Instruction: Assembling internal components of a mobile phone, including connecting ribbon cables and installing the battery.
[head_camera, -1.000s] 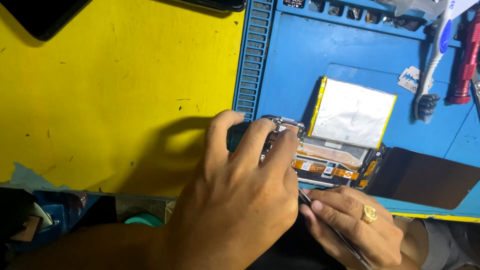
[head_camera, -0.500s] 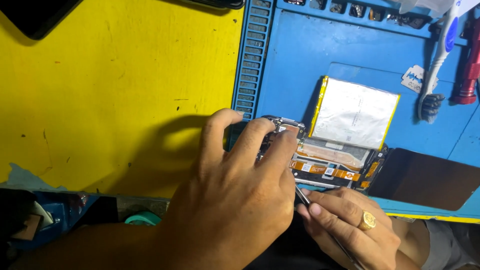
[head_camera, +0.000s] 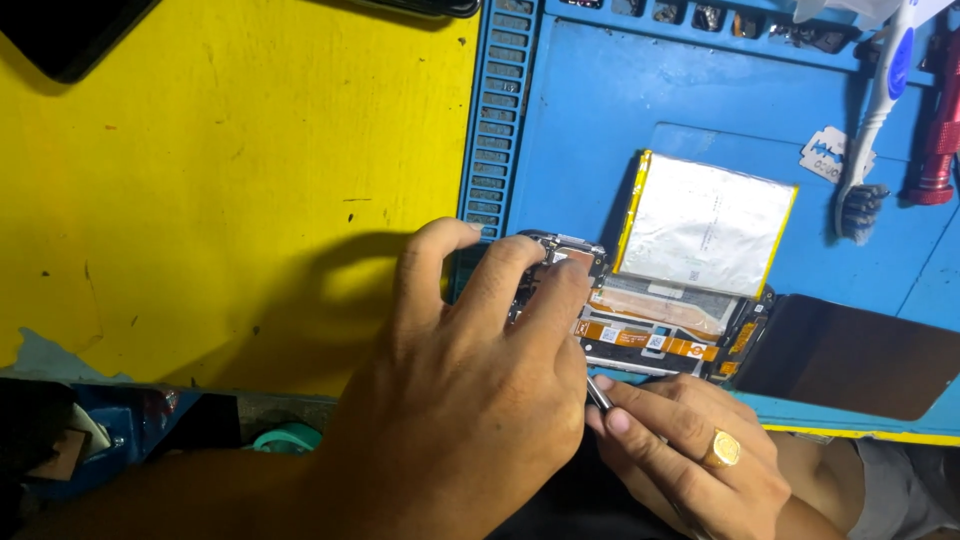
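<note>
Opened phone (head_camera: 650, 325) at the near edge of the blue mat (head_camera: 600, 120), silver battery (head_camera: 708, 225) lifted just behind it. Our left hand (head_camera: 470, 400) presses spread fingers on the phone's left end; our right hand (head_camera: 690, 445), beside it, pinches a thin metal tool (head_camera: 598, 392). We judge board work under way; the next move calls for a steady, fine tip

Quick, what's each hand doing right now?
Left hand: open, fingers pressing on the opened phone.
Right hand: closed on a thin metal tool.
</note>
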